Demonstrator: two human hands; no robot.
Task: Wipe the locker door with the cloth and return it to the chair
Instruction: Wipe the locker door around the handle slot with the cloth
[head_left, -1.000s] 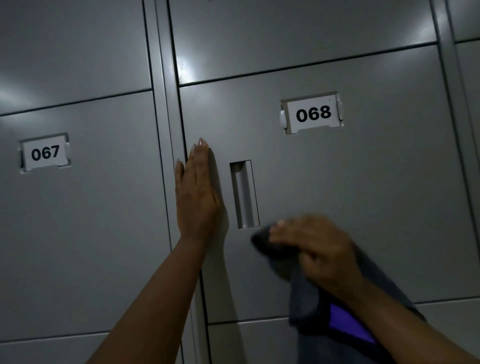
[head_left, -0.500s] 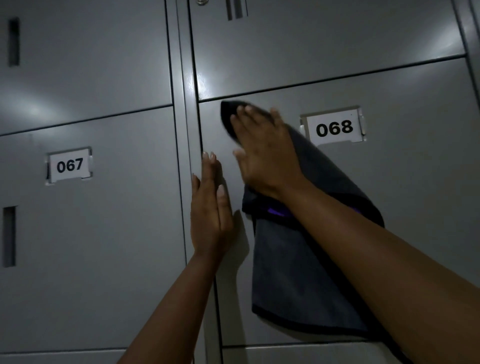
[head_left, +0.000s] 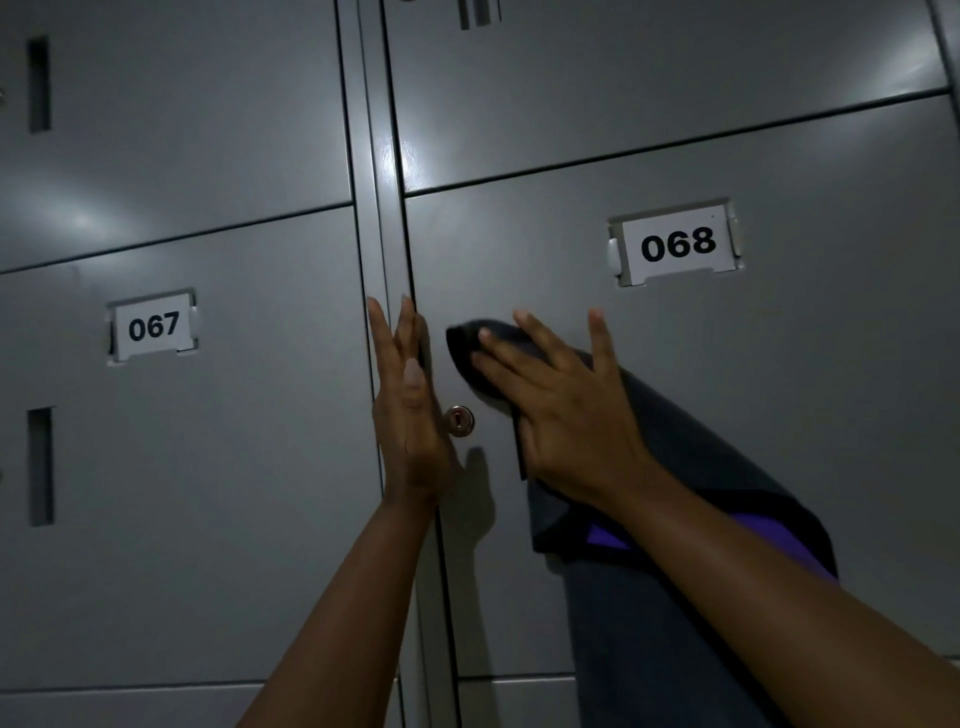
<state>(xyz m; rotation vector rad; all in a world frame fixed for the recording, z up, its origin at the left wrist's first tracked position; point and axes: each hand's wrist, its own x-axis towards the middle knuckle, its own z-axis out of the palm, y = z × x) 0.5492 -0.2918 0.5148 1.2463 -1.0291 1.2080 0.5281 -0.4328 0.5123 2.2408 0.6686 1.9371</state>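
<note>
The right hand (head_left: 566, 415), its grip released and fingers spread, presses the dark grey cloth with a purple patch (head_left: 685, 467) flat on grey metal locker door 068 (head_left: 779, 389), while the left hand (head_left: 410, 415) rests flat and released beside the small silver keyhole (head_left: 461, 420)

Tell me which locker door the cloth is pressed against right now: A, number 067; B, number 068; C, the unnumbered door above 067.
B: the right hand presses the dark cloth flat on the door whose label reads 068, just right of its lock.
</note>
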